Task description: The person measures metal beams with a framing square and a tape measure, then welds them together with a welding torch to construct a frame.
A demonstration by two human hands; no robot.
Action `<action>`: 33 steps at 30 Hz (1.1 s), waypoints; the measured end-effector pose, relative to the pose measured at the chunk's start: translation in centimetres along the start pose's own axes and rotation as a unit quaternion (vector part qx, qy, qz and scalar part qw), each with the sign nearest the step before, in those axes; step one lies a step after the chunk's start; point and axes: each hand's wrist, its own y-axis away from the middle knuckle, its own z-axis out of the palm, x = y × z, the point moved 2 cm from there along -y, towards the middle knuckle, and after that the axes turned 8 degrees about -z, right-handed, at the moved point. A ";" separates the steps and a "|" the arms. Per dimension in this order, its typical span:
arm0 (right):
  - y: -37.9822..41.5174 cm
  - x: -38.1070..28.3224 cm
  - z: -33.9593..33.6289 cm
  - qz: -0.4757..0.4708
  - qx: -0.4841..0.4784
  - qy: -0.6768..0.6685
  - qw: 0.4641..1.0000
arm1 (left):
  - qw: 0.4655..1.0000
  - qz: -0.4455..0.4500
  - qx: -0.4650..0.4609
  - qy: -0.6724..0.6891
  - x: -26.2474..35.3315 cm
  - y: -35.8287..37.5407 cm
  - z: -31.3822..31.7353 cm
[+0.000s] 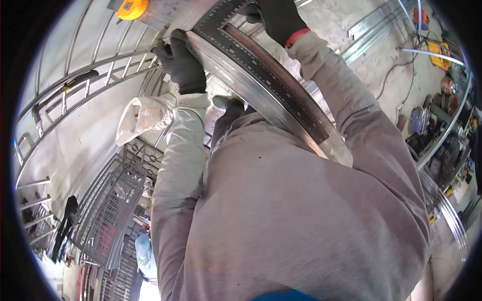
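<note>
A black framing square (271,75) with white graduations lies along a long shiny metal bar (236,80), which slants down towards my body. My left hand (183,65), in a dark glove, is beside the far end of the bar, close to the square's corner. Its fingers are curled, and what they grip, if anything, is too small to tell. In a dark glove with a red cuff, my right hand (278,22) reaches the short arm of the square at the top, its fingertips closed on it. The fingertips are partly cut off by the view's edge.
A yellow tape measure (132,8) lies at the top left. Curved metal railings (85,88) run along the left, with metal grilles (113,210) below. To the right are metal profiles (371,32), cables, a yellow tool case (439,54) and cluttered tools.
</note>
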 end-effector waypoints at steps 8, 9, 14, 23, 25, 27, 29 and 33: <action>0.0 -0.1 0.1 0.029 0.026 -0.047 0.998 | 0.999 -0.016 -0.019 0.047 0.0 0.3 0.2; 0.0 0.0 0.2 0.029 0.022 -0.049 0.998 | 0.999 -0.016 -0.021 0.046 0.0 0.4 0.2; -0.1 1.1 -0.5 -0.021 0.016 -0.051 0.998 | 0.993 -0.066 -0.025 0.097 0.8 1.0 0.3; 0.1 0.2 -0.1 0.028 0.044 -0.042 0.998 | 0.999 0.016 -0.041 0.026 -0.6 -0.1 -0.3; -0.2 0.6 -0.4 0.010 0.020 -0.009 1.000 | 0.999 0.012 -0.043 0.031 -0.2 0.2 -0.1; -0.1 0.8 -0.9 0.020 0.041 0.000 0.999 | 0.999 0.019 -0.031 0.028 -0.8 -0.2 -0.3; 0.2 1.2 -2.5 -0.188 -0.117 0.280 0.934 | 0.998 -0.008 0.002 0.056 0.4 0.6 0.4; -0.1 0.8 -1.4 0.019 0.034 0.058 0.998 | 0.999 0.015 -0.013 0.029 1.3 0.9 0.3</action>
